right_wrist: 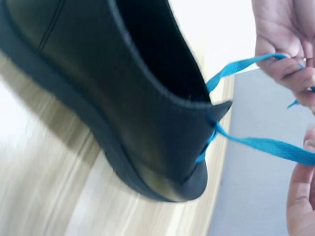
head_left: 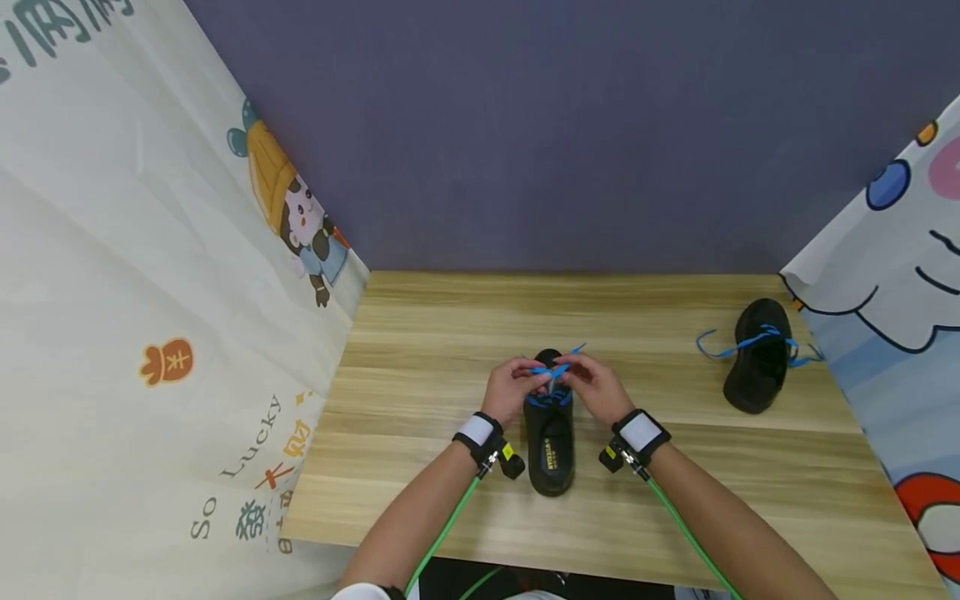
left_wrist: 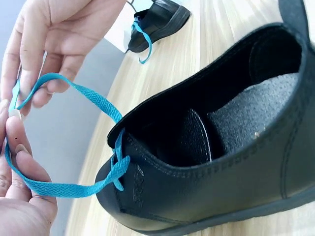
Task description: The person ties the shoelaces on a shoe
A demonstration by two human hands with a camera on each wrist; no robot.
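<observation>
Above the black shoe [head_left: 550,442], fingers of left hand [head_left: 512,388] and right hand [head_left: 596,387] pinched on the blue lace [left_wrist: 74,98].

We sit in a makeshift recording booth: a wooden table [head_left: 450,333] under our fingers, a plain purple wall [head_left: 562,125] beyond them, cartoon-printed cloths [head_left: 150,292] hung on either side.
</observation>
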